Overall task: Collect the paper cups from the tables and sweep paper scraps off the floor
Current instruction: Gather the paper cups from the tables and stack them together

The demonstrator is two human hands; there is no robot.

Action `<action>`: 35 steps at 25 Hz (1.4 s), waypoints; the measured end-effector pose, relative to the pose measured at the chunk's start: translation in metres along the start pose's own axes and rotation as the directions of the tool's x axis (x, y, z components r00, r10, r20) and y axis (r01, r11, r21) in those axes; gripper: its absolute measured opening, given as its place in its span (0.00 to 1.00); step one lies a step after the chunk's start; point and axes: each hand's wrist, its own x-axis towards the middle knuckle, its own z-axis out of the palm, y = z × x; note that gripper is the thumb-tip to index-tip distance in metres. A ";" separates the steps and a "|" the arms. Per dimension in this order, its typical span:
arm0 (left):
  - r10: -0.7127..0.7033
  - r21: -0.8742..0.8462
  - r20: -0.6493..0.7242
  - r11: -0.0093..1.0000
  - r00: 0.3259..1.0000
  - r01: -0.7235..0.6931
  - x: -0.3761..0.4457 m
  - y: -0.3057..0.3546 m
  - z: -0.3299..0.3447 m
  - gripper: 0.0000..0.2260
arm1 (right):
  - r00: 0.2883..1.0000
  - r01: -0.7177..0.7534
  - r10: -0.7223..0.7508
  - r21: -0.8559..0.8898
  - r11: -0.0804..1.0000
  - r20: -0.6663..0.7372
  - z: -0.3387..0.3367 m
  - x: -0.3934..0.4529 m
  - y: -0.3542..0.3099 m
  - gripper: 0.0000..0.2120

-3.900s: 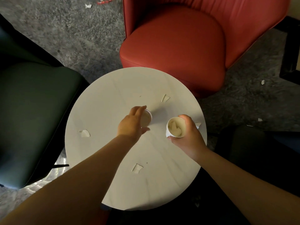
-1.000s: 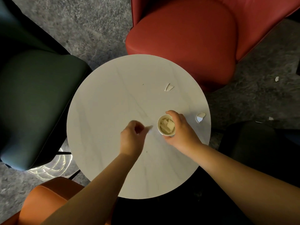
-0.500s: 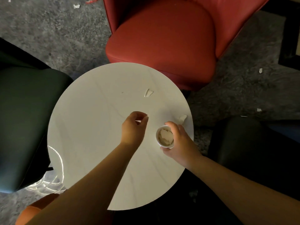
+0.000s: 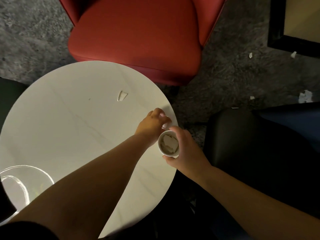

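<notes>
Here the paper cup (image 4: 168, 143), upright and holding torn paper pieces, sits wrapped in the curled fingers of the right hand (image 4: 186, 150) at the round white table's (image 4: 65, 129) edge. Just beyond it, the left hand (image 4: 152, 123) curls its fingertips down onto a small paper scrap (image 4: 165, 125) lying between the two hands, apparently pinching it. Farther out from the left hand another scrap (image 4: 122, 96) lies on the tabletop. Past the table stands a red chair (image 4: 138, 37); more scraps (image 4: 305, 96) dot the grey carpet (image 4: 233, 80) beyond the right hand.
</notes>
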 end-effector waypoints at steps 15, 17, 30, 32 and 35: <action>-0.415 -0.788 -0.257 0.613 0.873 0.060 -0.060 -0.004 -0.096 0.11 | 0.996 0.057 -0.056 0.017 0.998 -0.064 0.011 0.055 -0.035 0.39; -0.333 -0.704 -0.221 0.705 0.917 0.086 -0.067 -0.003 -0.100 0.12 | 0.994 0.079 -0.076 0.028 0.996 -0.076 0.014 0.067 -0.045 0.39; -0.640 -0.489 -0.215 0.725 0.738 0.486 0.008 -0.099 -0.078 0.16 | 0.992 0.111 -0.112 -0.019 0.994 -0.055 0.016 0.087 -0.046 0.38; -0.665 -0.436 -0.236 0.724 0.709 0.534 0.020 -0.099 -0.072 0.15 | 0.992 0.112 -0.113 -0.011 0.994 -0.049 0.014 0.086 -0.044 0.39; -0.673 -0.371 -0.232 0.729 0.703 0.575 0.023 -0.099 -0.066 0.10 | 0.993 0.117 -0.117 0.003 0.993 -0.032 0.014 0.086 -0.042 0.39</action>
